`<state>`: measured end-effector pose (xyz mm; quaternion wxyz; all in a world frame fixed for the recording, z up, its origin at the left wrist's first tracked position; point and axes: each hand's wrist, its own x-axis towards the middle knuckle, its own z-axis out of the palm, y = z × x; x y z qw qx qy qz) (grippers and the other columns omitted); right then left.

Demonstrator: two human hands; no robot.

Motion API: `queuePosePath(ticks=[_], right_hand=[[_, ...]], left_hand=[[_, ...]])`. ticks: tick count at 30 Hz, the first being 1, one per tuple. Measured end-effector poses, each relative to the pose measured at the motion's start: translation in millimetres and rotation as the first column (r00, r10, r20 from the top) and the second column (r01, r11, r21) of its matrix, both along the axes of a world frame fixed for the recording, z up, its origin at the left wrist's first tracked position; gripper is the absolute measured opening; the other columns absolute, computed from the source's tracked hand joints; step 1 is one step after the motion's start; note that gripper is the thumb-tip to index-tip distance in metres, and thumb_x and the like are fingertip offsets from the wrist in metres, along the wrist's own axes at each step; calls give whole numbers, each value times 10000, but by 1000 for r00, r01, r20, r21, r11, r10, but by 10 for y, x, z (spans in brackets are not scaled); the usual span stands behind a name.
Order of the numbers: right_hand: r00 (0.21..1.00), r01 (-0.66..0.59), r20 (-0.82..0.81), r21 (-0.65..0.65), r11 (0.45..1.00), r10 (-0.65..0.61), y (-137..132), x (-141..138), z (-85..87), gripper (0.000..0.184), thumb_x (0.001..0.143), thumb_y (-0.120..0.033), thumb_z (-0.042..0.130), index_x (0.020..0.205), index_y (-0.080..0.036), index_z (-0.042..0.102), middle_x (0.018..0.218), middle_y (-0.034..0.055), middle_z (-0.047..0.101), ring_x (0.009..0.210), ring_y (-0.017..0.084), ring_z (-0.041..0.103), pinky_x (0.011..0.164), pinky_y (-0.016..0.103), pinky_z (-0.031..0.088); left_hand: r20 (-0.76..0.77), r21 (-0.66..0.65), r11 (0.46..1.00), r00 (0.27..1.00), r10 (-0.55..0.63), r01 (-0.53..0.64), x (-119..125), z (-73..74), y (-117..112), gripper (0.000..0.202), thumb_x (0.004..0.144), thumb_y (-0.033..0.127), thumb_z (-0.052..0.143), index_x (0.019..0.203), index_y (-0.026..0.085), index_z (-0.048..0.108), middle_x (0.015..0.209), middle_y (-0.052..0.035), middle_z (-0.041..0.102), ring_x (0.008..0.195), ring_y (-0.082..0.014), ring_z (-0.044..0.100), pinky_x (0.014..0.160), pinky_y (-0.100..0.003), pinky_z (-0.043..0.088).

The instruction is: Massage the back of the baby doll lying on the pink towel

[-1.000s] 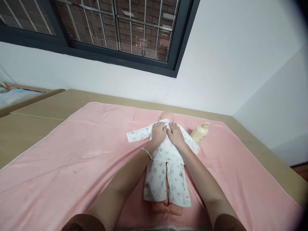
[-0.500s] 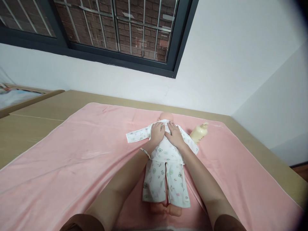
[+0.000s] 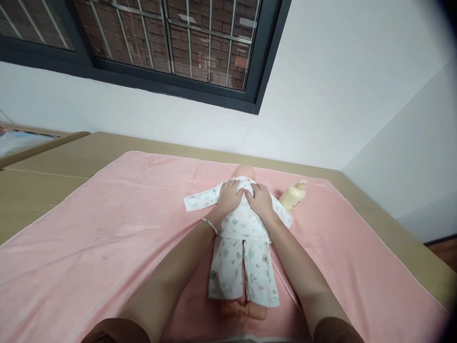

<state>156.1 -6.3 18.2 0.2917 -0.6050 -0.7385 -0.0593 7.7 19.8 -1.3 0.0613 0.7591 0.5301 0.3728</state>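
Note:
A baby doll (image 3: pixel 244 171) in a white printed top (image 3: pixel 243 224) and matching trousers (image 3: pixel 228 269) lies on a pink blanket (image 3: pixel 135 228), its head toward the wall and its feet toward me. No face shows on it. My left hand (image 3: pixel 230 195) rests on the left side of the doll's upper body, fingers laid out over the cloth. My right hand (image 3: pixel 260 199) lies likewise on the right side, the thumbs angled toward each other. Around my left wrist is a silver bangle (image 3: pixel 210 225).
A pale yellow pump bottle (image 3: pixel 293 194) lies tilted on the blanket by the doll's right-hand sleeve. The wooden surface (image 3: pixel 53 183) borders the blanket, with the white wall (image 3: pixel 200 126) and a dark-framed window (image 3: pixel 171 85) behind. Part of a wooden-edged bed (image 3: pixel 32 143) shows at far left.
Both hands have slid slightly outward and apart over the doll's top, more of which shows between them. The whole view has shifted a little; doll and bottle stay in place.

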Motion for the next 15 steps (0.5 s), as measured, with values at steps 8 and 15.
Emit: queuePosePath(ticks=[8,15], right_hand=[[992,-122,23,-55,991,123,86,46,-18,373,956,-283,463,1272,-148,605,1332,129,617,1239,267,539,1062,386,380],[999,21,-32,-30,999,-22,-82,-81,27,324,942,-285,456,1154,-208,688,1242,84,682,1151,251,611,970,337,450]], left_hand=[[18,90,996,1000,-18,16,0,10,-25,229,943,251,490,1096,187,647,1148,-81,695,1102,-246,596,1012,-393,439],[24,119,987,994,107,-109,42,5,-81,175,916,272,541,981,167,665,998,-100,703,1019,-264,616,938,-396,468]])
